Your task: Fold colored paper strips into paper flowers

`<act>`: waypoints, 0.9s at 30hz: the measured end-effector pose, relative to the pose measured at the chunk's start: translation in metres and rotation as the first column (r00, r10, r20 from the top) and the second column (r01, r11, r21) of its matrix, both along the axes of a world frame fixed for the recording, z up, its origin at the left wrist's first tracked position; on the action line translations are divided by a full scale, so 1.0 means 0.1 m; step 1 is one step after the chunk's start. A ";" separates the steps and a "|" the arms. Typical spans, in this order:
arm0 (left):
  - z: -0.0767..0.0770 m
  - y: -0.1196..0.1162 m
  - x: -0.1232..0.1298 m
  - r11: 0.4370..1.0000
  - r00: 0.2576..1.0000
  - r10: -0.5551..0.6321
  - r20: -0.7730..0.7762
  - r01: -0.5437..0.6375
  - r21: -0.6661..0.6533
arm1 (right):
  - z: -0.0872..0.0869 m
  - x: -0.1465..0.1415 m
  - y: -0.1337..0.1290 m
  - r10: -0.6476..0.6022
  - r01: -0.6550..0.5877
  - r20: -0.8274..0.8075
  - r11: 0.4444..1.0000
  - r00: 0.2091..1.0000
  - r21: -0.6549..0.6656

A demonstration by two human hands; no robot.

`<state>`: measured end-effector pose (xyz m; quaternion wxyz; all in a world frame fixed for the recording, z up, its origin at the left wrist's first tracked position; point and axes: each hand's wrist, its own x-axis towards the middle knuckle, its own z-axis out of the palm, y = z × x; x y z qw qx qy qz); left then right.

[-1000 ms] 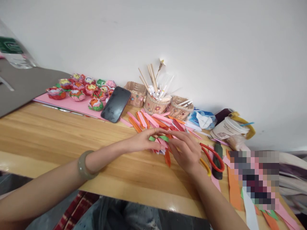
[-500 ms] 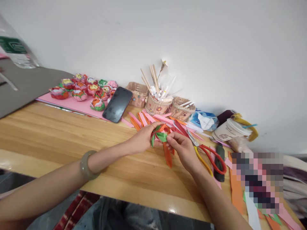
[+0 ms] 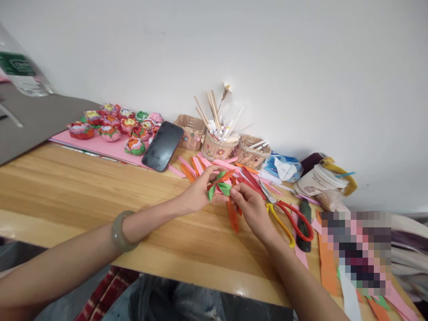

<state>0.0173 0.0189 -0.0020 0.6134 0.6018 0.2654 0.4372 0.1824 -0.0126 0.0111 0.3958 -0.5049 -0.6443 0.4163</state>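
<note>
My left hand (image 3: 200,191) is closed on a folded paper flower (image 3: 220,187) with green, orange and pink petals. Thumb and fingers of my right hand (image 3: 250,206) pinch a green petal at the flower's right side. Both hands hover over the near part of a pile of pink, orange and red paper strips (image 3: 197,166). Scissors (image 3: 290,218) with one red and one yellow handle loop lie just right of my right hand, their blades toward the pile. The flower's underside is hidden by my fingers.
Finished paper flowers (image 3: 109,133) stand on a pink sheet (image 3: 70,141) at the left, beside a phone (image 3: 163,146). Decorated baskets (image 3: 220,147) holding sticks line the wall. Farther right are a tissue pack (image 3: 282,167), a lidded cup (image 3: 319,180) and a dark green bottle (image 3: 303,227).
The flower has turned a little, so its green and orange petals now face the camera more openly. My right fingers have shifted slightly down along the green petal. The view has moved slightly.
</note>
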 end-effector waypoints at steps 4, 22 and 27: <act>0.02 0.00 -0.02 0.987 0.996 0.009 0.094 0.006 -0.163 | 0.08 0.03 0.00 0.029 -0.028 0.022 0.999 0.999 -0.021; 0.06 -0.01 -0.07 0.819 0.928 -0.241 0.284 0.351 -0.453 | 0.17 0.10 0.00 -0.093 0.089 -0.236 0.996 0.967 -0.028; 0.05 0.03 -0.06 0.913 0.988 -0.140 0.067 0.155 -0.378 | 0.18 0.08 -0.01 -0.024 0.012 -0.198 0.998 0.980 -0.059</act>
